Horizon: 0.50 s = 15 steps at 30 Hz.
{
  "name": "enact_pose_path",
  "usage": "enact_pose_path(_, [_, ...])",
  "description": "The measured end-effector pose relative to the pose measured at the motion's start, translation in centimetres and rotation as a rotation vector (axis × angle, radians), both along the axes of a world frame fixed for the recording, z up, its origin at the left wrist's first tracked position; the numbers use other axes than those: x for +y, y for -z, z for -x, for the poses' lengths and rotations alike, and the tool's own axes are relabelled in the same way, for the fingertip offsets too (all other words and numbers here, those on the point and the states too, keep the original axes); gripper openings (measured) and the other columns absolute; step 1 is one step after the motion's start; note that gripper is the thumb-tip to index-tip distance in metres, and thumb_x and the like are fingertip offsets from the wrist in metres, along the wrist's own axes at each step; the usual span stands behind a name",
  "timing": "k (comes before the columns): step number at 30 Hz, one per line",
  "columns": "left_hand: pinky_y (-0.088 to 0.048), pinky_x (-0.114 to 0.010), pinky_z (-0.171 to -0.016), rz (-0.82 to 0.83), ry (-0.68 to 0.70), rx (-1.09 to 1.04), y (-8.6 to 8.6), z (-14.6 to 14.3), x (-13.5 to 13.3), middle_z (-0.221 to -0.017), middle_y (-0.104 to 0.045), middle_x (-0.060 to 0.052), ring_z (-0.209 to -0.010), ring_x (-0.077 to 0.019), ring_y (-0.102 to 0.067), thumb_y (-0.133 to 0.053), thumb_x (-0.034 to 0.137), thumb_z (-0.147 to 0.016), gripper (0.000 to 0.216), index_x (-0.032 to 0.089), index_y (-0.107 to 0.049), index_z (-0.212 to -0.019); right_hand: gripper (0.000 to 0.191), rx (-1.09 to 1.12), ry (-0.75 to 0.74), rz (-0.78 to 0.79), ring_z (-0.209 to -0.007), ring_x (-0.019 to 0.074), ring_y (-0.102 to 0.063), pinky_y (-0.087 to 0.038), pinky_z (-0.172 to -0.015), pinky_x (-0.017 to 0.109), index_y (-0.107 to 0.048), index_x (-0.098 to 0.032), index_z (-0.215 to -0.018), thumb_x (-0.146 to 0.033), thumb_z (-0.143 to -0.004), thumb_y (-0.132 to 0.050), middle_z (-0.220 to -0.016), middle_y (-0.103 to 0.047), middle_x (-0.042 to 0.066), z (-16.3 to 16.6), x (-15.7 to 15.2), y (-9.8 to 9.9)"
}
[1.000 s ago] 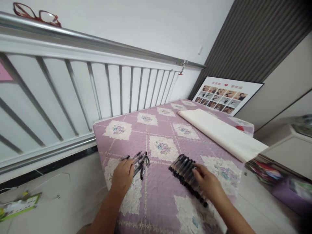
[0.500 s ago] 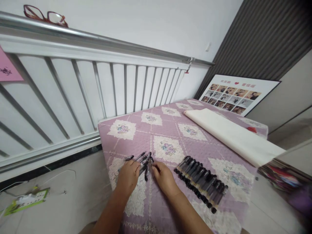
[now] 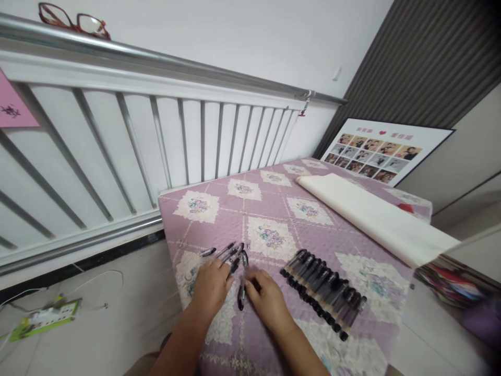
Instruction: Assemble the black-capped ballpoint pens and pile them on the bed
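Several loose black-capped pens lie in a small jumble on the floral tablecloth, fanned out beyond my left hand. That hand is curled over their near ends, its fingers partly hiding them. My right hand is closed, thumb and fingertips pinching at a black pen beside the jumble; the fingertips are slightly blurred. To the right of this hand, several pens lie side by side in a slanting row. One more pen rests apart, beyond my left hand.
A cream folded sheet lies across the table's right side. Behind it leans a photo board. A white radiator runs along the wall, with glasses on its pipe. A power strip is on the floor at left.
My right hand has drawn slightly nearer to me, and the black pen at its fingertips has shifted the same way. My left hand has moved slightly right over the jumble.
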<state>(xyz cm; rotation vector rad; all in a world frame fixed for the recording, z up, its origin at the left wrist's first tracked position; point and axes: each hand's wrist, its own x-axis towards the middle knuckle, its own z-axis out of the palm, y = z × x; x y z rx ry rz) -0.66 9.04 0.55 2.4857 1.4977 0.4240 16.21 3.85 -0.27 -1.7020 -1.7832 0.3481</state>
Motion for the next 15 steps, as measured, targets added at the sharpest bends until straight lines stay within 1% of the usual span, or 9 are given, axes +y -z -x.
enact_pose_path(3, [-0.040,-0.037,-0.081,-0.027,0.011,0.008,-0.2,-0.2,-0.4,-0.096,-0.061,-0.006,-0.096,-0.0271,-0.054,-0.059,0.027,-0.085,0.007,0.023,-0.062,-0.090,0.017,0.096,0.045,-0.055,-0.077,0.0194,-0.059,-0.046,-0.072,0.030,-0.060,-0.020,-0.079,-0.026,-0.087,-0.046,-0.078,-0.062,0.005,-0.6,0.2,0.8])
enact_pose_path(7, [-0.041,-0.036,-0.079,-0.031,-0.004,0.031,-0.4,-0.4,-0.5,-0.096,-0.060,-0.006,-0.095,-0.0264,-0.055,-0.057,0.024,-0.086,0.007,0.023,-0.063,-0.090,0.019,0.142,0.116,-0.085,-0.079,0.0202,-0.061,-0.047,-0.074,0.031,-0.063,-0.019,-0.082,-0.027,-0.086,-0.046,-0.080,-0.065,0.006,-1.2,0.9,1.6])
enact_pose_path(9, [-0.041,-0.035,-0.078,-0.035,-0.006,0.038,-0.5,-0.5,-0.5,-0.095,-0.060,-0.005,-0.094,-0.0255,-0.055,-0.055,0.022,-0.087,0.009,0.023,-0.063,-0.090,0.021,0.138,0.151,-0.094,-0.080,0.0207,-0.061,-0.048,-0.076,0.031,-0.064,-0.018,-0.085,-0.028,-0.086,-0.045,-0.083,-0.066,0.007,-1.4,1.3,1.8])
enact_pose_path(12, [-0.041,-0.034,-0.078,-0.045,-0.026,0.048,-0.5,-0.6,-0.4,-0.094,-0.060,-0.005,-0.093,-0.0246,-0.055,-0.051,0.020,-0.088,0.013,0.023,-0.064,-0.089,0.025,0.097,0.165,-0.100,-0.086,0.0207,-0.062,-0.048,-0.081,0.031,-0.065,-0.017,-0.092,-0.026,-0.086,-0.043,-0.089,-0.068,0.008,-1.5,2.2,1.7])
enact_pose_path(15, [-0.042,-0.034,-0.078,-0.047,-0.049,0.050,-0.5,-0.7,-0.3,-0.093,-0.060,-0.005,-0.093,-0.0248,-0.055,-0.052,0.022,-0.089,0.012,0.023,-0.064,-0.089,0.028,0.058,0.175,-0.092,-0.091,0.0205,-0.062,-0.046,-0.086,0.031,-0.065,-0.015,-0.097,-0.024,-0.086,-0.041,-0.093,-0.068,0.010,-1.5,3.5,1.4])
